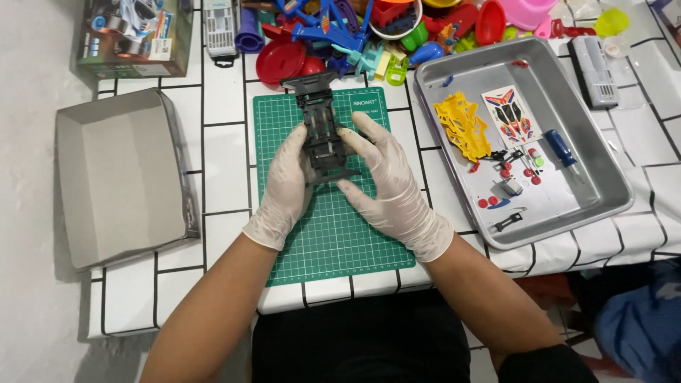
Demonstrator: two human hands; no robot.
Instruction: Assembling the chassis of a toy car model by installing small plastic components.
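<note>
A black plastic model-car chassis (320, 124) lies lengthwise over a green cutting mat (333, 234). Both hands wear pale latex gloves. My left hand (287, 186) grips the chassis's left side near its rear end. My right hand (386, 181) holds the right side, thumb and fingers pressed against it. The front bumper of the chassis points away from me, past the mat's far edge.
A metal tray (603, 152) at the right holds a yellow parts frame (462, 126), a sticker sheet (509, 113), a blue-handled screwdriver (562, 147) and small red wheels. An open grey box lid (120, 177) sits left. Colourful plastic toys (369, 32) crowd the back edge.
</note>
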